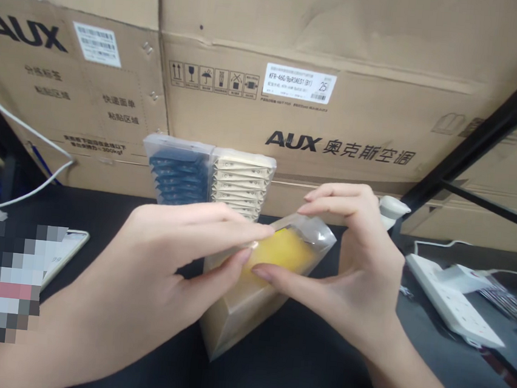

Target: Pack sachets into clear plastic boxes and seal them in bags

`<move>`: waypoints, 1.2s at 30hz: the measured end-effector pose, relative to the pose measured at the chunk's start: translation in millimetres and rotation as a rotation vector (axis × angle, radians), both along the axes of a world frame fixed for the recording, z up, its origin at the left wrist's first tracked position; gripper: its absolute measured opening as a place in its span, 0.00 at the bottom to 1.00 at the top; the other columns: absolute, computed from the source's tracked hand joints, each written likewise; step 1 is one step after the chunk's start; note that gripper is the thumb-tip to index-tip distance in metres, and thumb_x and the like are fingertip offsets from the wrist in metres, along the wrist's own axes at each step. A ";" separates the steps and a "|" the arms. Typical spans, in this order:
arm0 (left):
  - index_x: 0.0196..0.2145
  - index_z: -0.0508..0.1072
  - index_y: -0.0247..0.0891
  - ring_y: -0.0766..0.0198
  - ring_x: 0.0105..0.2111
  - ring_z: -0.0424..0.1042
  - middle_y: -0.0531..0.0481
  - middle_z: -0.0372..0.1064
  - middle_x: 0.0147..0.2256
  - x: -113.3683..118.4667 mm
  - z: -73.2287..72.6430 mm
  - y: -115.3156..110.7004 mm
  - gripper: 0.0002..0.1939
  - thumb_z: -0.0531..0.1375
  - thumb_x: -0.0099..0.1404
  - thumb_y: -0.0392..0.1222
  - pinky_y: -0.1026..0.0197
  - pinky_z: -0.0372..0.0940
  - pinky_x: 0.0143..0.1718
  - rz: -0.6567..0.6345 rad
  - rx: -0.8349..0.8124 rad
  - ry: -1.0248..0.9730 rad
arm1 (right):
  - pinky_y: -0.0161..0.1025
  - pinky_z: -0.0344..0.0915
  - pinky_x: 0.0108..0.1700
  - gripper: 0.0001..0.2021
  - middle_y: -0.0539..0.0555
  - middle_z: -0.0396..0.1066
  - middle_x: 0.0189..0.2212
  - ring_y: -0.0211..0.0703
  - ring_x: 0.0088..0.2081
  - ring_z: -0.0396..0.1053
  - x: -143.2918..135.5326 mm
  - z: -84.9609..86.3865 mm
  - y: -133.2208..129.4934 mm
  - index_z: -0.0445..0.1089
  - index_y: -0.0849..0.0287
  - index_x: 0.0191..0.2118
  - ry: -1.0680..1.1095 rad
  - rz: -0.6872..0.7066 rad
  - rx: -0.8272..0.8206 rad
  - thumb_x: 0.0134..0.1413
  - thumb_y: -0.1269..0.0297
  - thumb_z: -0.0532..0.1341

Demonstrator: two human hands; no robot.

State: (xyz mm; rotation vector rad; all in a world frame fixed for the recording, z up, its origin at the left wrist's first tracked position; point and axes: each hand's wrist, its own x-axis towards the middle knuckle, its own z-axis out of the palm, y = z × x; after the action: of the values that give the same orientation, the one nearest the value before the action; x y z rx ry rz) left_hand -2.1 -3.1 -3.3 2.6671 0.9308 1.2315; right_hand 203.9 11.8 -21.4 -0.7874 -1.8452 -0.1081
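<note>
Pinching the clear bag (279, 263) of yellow stuff, left hand (164, 270) grips from nine o'clock, right hand (356, 270) from three.

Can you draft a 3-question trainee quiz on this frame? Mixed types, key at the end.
1. True or false: both the left hand and the right hand touch the clear pack with yellow contents.
2. Multiple choice: the two clear packs standing behind the hands hold stacks coloured A) red and green, B) blue and cream, C) black and white.
3. Fill in: the white power strip lies on the dark table on the person's ____ side.

Key
1. True: fingertips of both hands pinch its top end.
2. B: blue on the left, cream on the right, against the cardboard boxes.
3. Right.
</note>
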 end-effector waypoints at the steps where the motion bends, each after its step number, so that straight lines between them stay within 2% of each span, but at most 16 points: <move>1: 0.42 0.77 0.43 0.69 0.35 0.75 0.57 0.77 0.38 0.4 0.2 0.6 0.11 0.59 0.64 0.32 0.70 0.68 0.36 -0.010 0.011 0.007 | 0.52 0.62 0.49 0.24 0.56 0.67 0.41 0.54 0.47 0.65 -0.2 -0.5 1.2 0.67 0.53 0.39 0.000 -0.003 0.005 0.35 0.54 0.74; 6: 0.42 0.77 0.41 0.74 0.34 0.74 0.59 0.78 0.37 1.0 -1.3 1.7 0.13 0.60 0.62 0.29 0.75 0.66 0.39 -0.003 0.075 -0.052 | 0.52 0.63 0.50 0.22 0.57 0.68 0.44 0.55 0.49 0.66 0.8 -1.5 5.7 0.67 0.54 0.37 -0.021 0.058 -0.073 0.35 0.55 0.74; 9: 0.44 0.77 0.40 0.71 0.34 0.76 0.56 0.79 0.38 0.1 -0.9 0.9 0.16 0.59 0.61 0.27 0.72 0.68 0.39 0.021 0.041 0.002 | 0.50 0.66 0.46 0.19 0.55 0.68 0.41 0.52 0.45 0.67 5.7 -1.6 5.1 0.68 0.53 0.34 -0.006 0.082 0.011 0.36 0.57 0.74; 11: 0.43 0.77 0.42 0.67 0.35 0.77 0.55 0.79 0.39 -0.2 -0.9 0.3 0.16 0.58 0.62 0.28 0.68 0.70 0.40 0.055 0.038 -0.004 | 0.47 0.68 0.41 0.19 0.54 0.67 0.37 0.49 0.40 0.68 10.7 -0.5 1.9 0.69 0.53 0.33 0.002 0.078 0.111 0.35 0.59 0.75; 13: 0.44 0.77 0.43 0.64 0.36 0.77 0.54 0.79 0.40 0.1 -1.9 -0.6 0.15 0.57 0.62 0.29 0.64 0.71 0.41 0.086 0.047 -0.003 | 0.44 0.69 0.36 0.16 0.52 0.68 0.33 0.47 0.36 0.69 15.1 2.2 -2.8 0.70 0.52 0.34 -0.054 0.092 0.133 0.37 0.62 0.74; 15: 0.44 0.77 0.44 0.63 0.38 0.78 0.54 0.78 0.41 1.2 -3.8 -2.3 0.16 0.56 0.64 0.30 0.63 0.71 0.43 0.103 0.057 0.010 | 0.44 0.70 0.36 0.12 0.52 0.71 0.33 0.46 0.35 0.70 17.1 5.8 -7.7 0.72 0.51 0.35 -0.148 0.138 0.072 0.42 0.64 0.72; 17: 0.45 0.76 0.46 0.62 0.40 0.78 0.55 0.78 0.42 2.7 -6.2 -4.6 0.17 0.55 0.65 0.30 0.63 0.71 0.43 0.112 0.067 0.015 | 0.46 0.71 0.40 0.09 0.53 0.73 0.38 0.48 0.39 0.72 16.3 9.6 -10.9 0.73 0.50 0.37 -0.228 0.184 -0.024 0.48 0.66 0.69; 20: 0.47 0.75 0.46 0.61 0.42 0.77 0.55 0.77 0.44 3.8 -9.0 -7.8 0.17 0.53 0.66 0.31 0.63 0.72 0.43 0.117 0.070 0.014 | 0.49 0.71 0.47 0.11 0.54 0.74 0.44 0.50 0.45 0.72 14.4 13.8 -11.3 0.73 0.51 0.42 -0.277 0.240 -0.101 0.51 0.68 0.66; 24: 0.48 0.74 0.48 0.60 0.42 0.77 0.55 0.77 0.44 1.3 -10.1 -10.6 0.16 0.54 0.66 0.33 0.63 0.73 0.41 0.091 0.030 0.027 | 0.46 0.70 0.48 0.15 0.54 0.75 0.41 0.47 0.43 0.73 17.6 15.8 -6.6 0.71 0.53 0.46 -0.313 0.318 -0.197 0.51 0.67 0.67; 29: 0.48 0.74 0.49 0.60 0.41 0.77 0.54 0.77 0.42 -1.6 -9.3 -11.8 0.17 0.56 0.65 0.34 0.64 0.73 0.37 0.058 0.017 -0.012 | 0.41 0.72 0.40 0.11 0.54 0.74 0.36 0.44 0.38 0.73 19.5 10.8 -0.4 0.73 0.55 0.40 -0.181 0.393 -0.227 0.48 0.65 0.69; 36: 0.46 0.74 0.48 0.61 0.38 0.77 0.54 0.77 0.42 -1.7 -7.6 -7.7 0.14 0.57 0.65 0.35 0.64 0.72 0.36 0.040 -0.019 0.019 | 0.42 0.72 0.38 0.10 0.53 0.72 0.35 0.44 0.37 0.72 14.9 2.5 3.4 0.72 0.56 0.34 -0.072 0.372 -0.167 0.44 0.65 0.71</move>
State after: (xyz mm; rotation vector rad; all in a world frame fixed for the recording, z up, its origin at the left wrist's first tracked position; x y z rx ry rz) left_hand -3.7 -10.8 -10.9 2.6626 0.9988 1.2009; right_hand 218.8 15.2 -18.9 -0.5452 -2.0567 0.2616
